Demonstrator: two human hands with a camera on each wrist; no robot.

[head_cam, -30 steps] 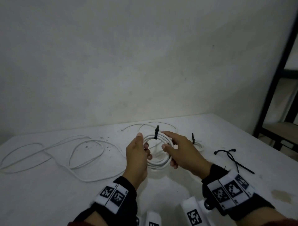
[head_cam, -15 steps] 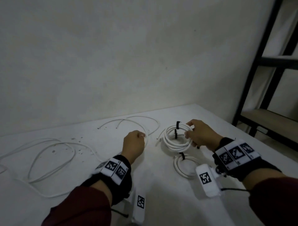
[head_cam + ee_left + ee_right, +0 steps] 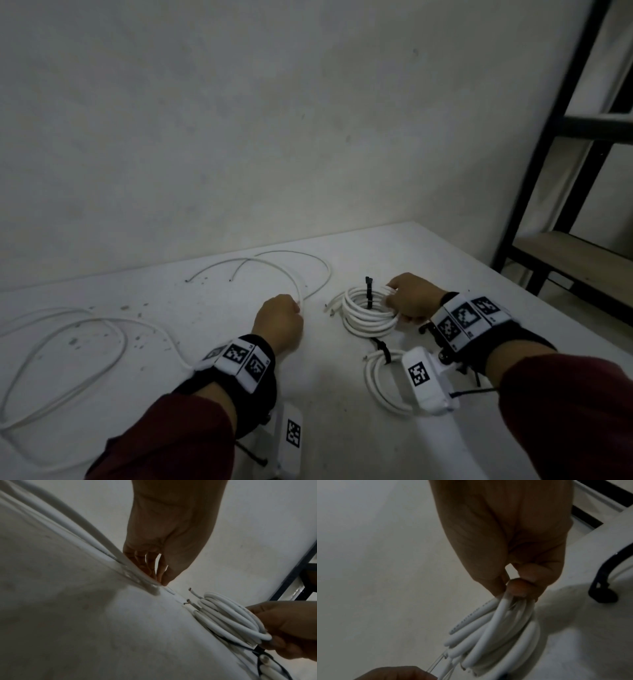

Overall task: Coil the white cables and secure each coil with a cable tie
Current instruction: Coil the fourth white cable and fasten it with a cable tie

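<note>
While both hands work low over the white surface [image 3: 359, 428], notes run from the tied coil as landmark.

Tied coil: white coil [image 3: 368, 313] lies on the surface, a black cable tie [image 3: 369, 291] round its far side, tail standing up; two cut ends stick out on its left.
Right hand: right hand [image 3: 412, 299] grips the coil's right edge, fingers and thumb curled round the strands; right wrist view shows the same pinch [image 3: 518, 586].
Left hand: left hand [image 3: 279, 320], left of the coil and apart from it, closed on a loose white cable [image 3: 298, 274]; left wrist view shows fingertips [image 3: 163, 578] pinching it against the surface.
Second coil: nearer the person than the tied coil, second tied coil [image 3: 380, 380], partly covered by the right wrist camera.
Hard to make out: dark ties just right of the tied coil, mostly hidden behind the right wrist; count cannot be told. Left wrist view blurred along the cable.
Loose cables: far left of the tied coil, long loops [image 3: 68, 342] run off the frame's left edge.
Edges: surface's right edge passes close beyond the right wrist; a black shelf frame [image 3: 548, 171] stands past it. Wall bounds the far side.
Open room: bare surface between the two hands and in front of the left forearm.
</note>
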